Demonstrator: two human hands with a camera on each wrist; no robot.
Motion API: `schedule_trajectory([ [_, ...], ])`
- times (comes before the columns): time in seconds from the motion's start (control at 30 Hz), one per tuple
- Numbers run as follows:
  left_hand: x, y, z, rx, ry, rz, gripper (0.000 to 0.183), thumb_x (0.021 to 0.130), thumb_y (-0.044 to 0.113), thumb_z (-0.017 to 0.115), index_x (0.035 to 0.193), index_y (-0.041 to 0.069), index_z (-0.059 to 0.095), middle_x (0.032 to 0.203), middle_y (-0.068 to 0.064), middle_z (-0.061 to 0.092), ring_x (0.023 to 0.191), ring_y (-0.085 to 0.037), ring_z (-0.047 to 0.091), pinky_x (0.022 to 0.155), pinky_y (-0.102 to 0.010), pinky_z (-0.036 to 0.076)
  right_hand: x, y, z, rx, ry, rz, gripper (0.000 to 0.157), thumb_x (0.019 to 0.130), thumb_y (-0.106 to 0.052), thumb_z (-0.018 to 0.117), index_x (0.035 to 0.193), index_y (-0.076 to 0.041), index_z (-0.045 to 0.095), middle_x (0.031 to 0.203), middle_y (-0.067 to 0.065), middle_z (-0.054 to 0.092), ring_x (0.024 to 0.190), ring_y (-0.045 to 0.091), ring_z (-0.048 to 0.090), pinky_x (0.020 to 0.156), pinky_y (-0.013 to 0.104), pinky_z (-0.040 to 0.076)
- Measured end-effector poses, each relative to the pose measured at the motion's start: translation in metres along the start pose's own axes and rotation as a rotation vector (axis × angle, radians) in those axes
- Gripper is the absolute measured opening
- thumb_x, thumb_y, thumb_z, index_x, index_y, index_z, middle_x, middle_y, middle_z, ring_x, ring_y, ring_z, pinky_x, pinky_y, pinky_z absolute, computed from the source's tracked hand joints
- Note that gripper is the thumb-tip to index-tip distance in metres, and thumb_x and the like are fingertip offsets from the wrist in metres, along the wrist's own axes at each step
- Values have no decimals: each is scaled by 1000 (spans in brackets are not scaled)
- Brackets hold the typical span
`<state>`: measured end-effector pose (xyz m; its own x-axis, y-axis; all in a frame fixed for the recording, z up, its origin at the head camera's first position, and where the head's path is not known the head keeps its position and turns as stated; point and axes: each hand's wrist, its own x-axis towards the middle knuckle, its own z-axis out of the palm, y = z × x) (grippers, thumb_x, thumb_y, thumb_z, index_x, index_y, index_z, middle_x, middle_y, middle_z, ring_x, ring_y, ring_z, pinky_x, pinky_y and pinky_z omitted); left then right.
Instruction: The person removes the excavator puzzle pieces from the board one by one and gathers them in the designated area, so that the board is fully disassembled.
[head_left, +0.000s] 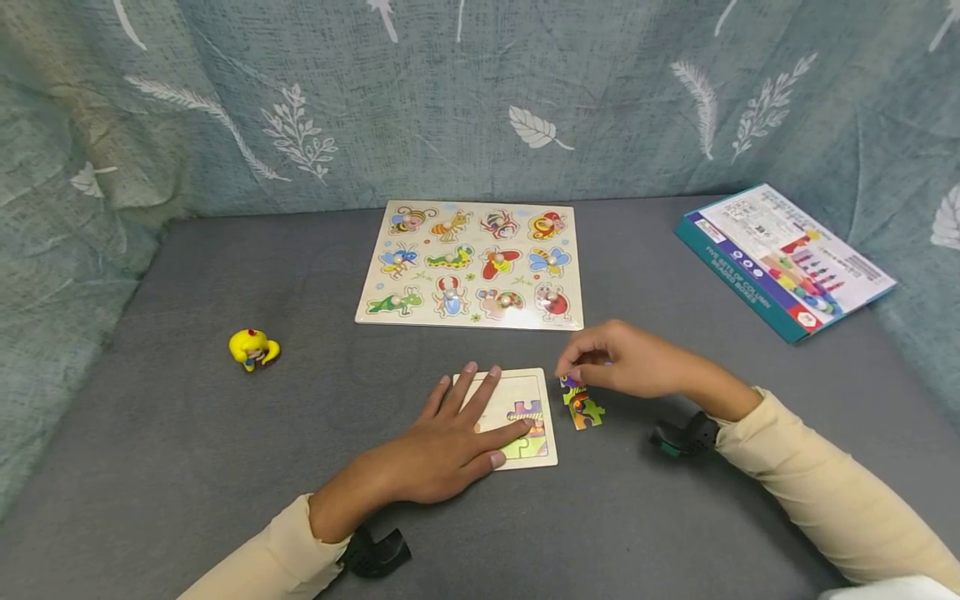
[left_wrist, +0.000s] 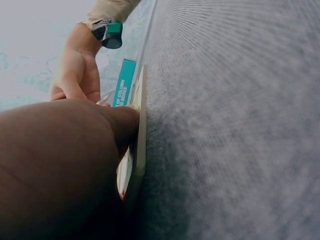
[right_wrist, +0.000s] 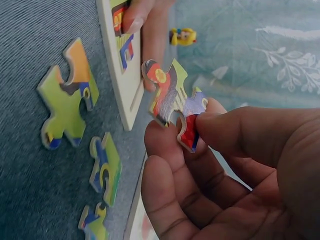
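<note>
My left hand (head_left: 442, 446) lies spread over a small wooden puzzle tray (head_left: 551, 433), its fingers and thumb resting on the board. Fitted jigsaw pieces (head_left: 534, 448) show at the tray's lower right, partly covered by the thumb and forefinger. To the right of the tray, my right hand (head_left: 633, 358) pinches a colourful jigsaw piece (right_wrist: 175, 95) between thumb and fingers, raised off the table in the right wrist view. Loose pieces lie below it on the cloth: a green and orange one (right_wrist: 65, 105), a green and blue one (right_wrist: 107, 167) and one cut by the frame edge (right_wrist: 95, 225).
Behind the tray lies a larger insect peg puzzle (head_left: 468, 267). A teal and white bead box (head_left: 787, 258) sits at the back right. On the left stands a small yellow toy figure (head_left: 253, 348). A leaf-patterned curtain (head_left: 450, 108) closes off the grey table's back.
</note>
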<state>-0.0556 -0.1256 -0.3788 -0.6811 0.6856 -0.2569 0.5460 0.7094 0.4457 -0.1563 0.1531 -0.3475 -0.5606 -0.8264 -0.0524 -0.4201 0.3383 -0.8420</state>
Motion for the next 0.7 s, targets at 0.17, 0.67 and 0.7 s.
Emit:
schedule_trajectory([
  [0.17,-1,0,0,-5,4,3,46,105,39,37,152,35,35,161,-14,-10,143,-34,-20,111,-57,-8,-4,3,-1,-10,-3,10,19,93,5,57,101,-2,72,91,0,67,74,12,54,64,26,46],
  [0.67,0,0,0,-14,5,5,47,105,38,38,152,35,34,161,-15,-10,143,-35,-21,110,-57,-8,-15,12,-5,64,-20,95,15,91,2,64,104,4,71,91,4,71,78,11,62,67,27,52],
  [0.7,0,0,0,-17,0,2,47,105,39,37,152,35,34,161,-14,-11,143,-34,-21,110,-56,-9,-17,13,-5,60,-25,103,14,91,1,64,103,3,72,89,3,71,77,11,61,66,27,52],
])
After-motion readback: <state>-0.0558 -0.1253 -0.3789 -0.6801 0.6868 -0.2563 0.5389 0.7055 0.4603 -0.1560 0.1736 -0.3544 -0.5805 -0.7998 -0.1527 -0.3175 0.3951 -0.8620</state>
